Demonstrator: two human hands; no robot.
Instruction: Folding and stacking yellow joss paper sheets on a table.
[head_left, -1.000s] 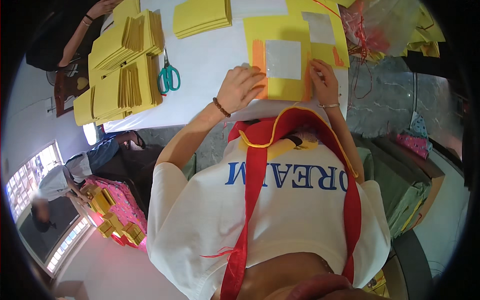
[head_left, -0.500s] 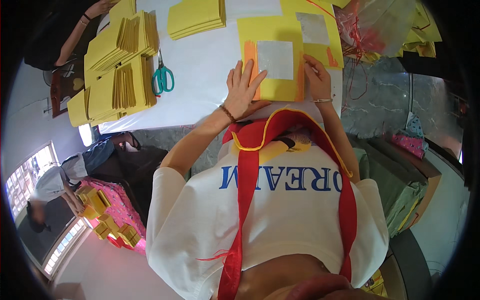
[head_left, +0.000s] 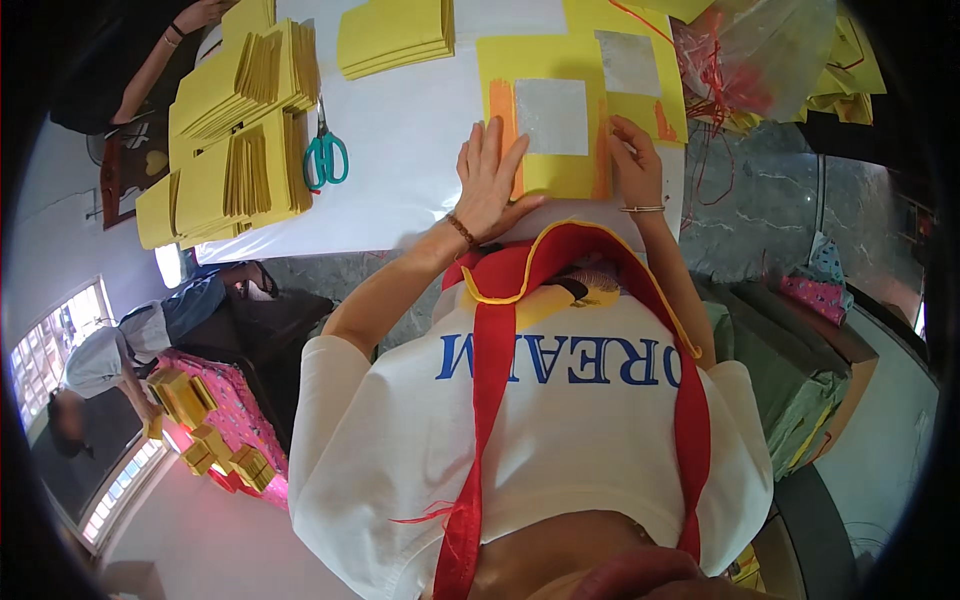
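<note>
A yellow paper sheet point(head_left: 557, 177) with a silver-grey square point(head_left: 553, 117) and orange bands along its two sides lies on the white table near my body. My left hand point(head_left: 492, 182) rests on its left edge, fingers stretched over the orange band and the thumb apart. At the opposite edge, my right hand point(head_left: 638, 165) has bent fingers closed on the paper's border; the thumb is partly hidden. Another yellow sheet point(head_left: 650, 105) with a silver square lies beneath and to the right.
Teal-handled scissors point(head_left: 326, 160) lie beside stacked folded yellow papers point(head_left: 245, 170) at the left. Another yellow stack point(head_left: 396, 38) is farther back. A clear plastic bag point(head_left: 765, 60) and red strings point(head_left: 712, 150) occupy the right corner. Other people are at the left.
My right fingers have shifted slightly along the paper's right edge. My left hand stays nearly in place. At the far left, another person's hand has moved a yellow bundle.
</note>
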